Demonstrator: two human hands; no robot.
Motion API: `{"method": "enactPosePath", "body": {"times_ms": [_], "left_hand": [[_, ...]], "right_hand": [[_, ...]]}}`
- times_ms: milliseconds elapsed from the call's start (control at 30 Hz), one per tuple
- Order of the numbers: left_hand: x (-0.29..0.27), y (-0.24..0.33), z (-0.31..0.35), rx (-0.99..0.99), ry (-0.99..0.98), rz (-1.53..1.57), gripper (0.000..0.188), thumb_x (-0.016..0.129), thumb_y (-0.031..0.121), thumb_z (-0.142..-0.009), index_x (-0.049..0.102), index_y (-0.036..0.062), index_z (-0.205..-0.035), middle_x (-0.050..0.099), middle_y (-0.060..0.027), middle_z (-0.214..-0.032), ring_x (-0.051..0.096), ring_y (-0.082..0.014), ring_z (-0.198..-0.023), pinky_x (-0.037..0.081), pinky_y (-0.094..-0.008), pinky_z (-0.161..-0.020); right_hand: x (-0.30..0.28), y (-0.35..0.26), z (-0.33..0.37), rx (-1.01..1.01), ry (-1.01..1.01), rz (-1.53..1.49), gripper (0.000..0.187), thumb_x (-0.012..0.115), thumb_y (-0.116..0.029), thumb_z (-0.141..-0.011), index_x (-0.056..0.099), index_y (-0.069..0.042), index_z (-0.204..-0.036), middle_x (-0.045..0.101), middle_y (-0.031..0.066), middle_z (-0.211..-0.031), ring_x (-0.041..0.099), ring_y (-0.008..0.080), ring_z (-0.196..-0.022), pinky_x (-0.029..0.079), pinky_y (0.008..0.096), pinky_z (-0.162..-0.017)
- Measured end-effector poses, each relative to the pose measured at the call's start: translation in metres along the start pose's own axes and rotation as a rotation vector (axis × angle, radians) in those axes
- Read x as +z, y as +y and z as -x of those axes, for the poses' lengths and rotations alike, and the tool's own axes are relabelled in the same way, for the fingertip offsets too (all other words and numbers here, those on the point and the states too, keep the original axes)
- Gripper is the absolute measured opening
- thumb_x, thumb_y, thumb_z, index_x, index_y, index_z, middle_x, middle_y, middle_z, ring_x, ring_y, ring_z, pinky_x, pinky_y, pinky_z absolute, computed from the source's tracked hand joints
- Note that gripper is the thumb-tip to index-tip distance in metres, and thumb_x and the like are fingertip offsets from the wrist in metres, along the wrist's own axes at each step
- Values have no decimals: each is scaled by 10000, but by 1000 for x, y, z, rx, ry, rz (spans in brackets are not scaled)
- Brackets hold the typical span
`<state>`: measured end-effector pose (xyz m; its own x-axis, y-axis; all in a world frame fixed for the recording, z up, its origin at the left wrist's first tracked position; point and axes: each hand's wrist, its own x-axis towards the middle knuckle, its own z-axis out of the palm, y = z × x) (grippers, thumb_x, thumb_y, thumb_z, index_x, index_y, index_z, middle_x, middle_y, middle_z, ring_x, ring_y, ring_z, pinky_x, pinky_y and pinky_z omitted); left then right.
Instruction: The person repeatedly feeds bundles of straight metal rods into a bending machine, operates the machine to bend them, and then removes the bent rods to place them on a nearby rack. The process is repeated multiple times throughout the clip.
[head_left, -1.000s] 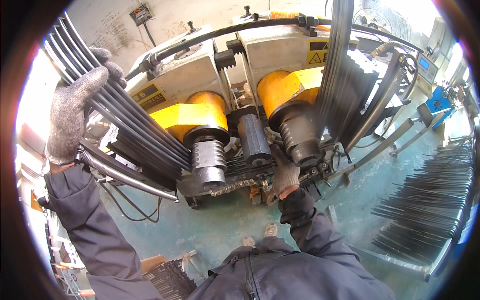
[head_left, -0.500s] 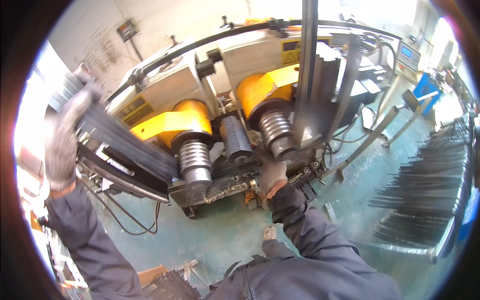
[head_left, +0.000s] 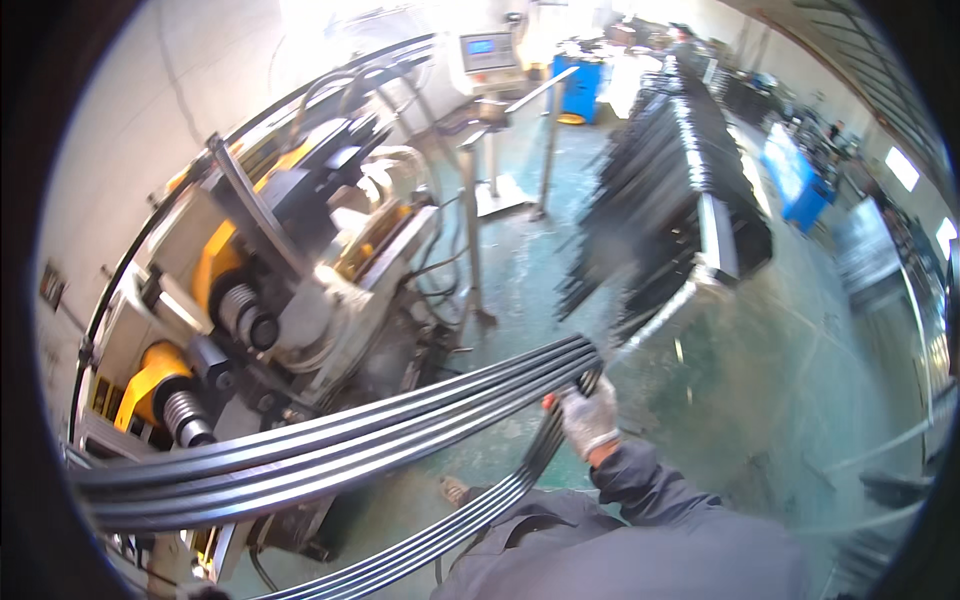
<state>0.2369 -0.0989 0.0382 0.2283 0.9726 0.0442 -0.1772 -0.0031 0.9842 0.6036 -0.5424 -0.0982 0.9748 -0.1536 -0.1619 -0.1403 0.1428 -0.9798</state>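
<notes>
A set of dark metal tubes [head_left: 390, 425], several side by side, stretches from the left edge toward the middle. At their right end they bend back sharply, and a second run goes down to the lower edge. My right hand [head_left: 588, 412], in a grey glove, is wrapped round the tubes at this bend. A bit of red shows at its fingers. My left hand is out of view, and so is the far end of the tubes.
A bending machine with yellow arms and ribbed rollers [head_left: 248, 316] stands at left. Beyond the tubes, a rack [head_left: 716, 240] is loaded with many black bent tubes. Metal posts [head_left: 470, 225], a control panel [head_left: 488, 52] and a blue bin [head_left: 578, 90] stand further back.
The view has swung right, toward the rack. My right hand has left the machine's right roller and now grips the bent tubes. My left hand, at the left end of the machine before, has gone from view.
</notes>
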Motion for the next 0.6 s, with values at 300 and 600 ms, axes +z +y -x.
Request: {"method": "enactPosePath", "body": {"times_ms": [300,600], "left_hand": [[94,-260,224,-895,-580,213,352,604,-21,-1054,742,-70,-1374,811,-193,-1323,763,-293,-1233,594,-432,-1129],[255,-296,313,-1163,-720,181,315,674,126,-1079,712,41,-1380,775,-224,-1352,736,-449,-1264,582,-629,-1153]], "right_hand": [[-252,-180,-88,-633,507,600,193,856,-145,-1012,779,-7,-1123,809,140,-937,789,272,-867,602,401,-827],[-386,-217,-308,-993,517,1397,518,796,-166,-942,719,-139,-1453,734,175,-1525,657,372,-1471,480,515,-1265]]}}
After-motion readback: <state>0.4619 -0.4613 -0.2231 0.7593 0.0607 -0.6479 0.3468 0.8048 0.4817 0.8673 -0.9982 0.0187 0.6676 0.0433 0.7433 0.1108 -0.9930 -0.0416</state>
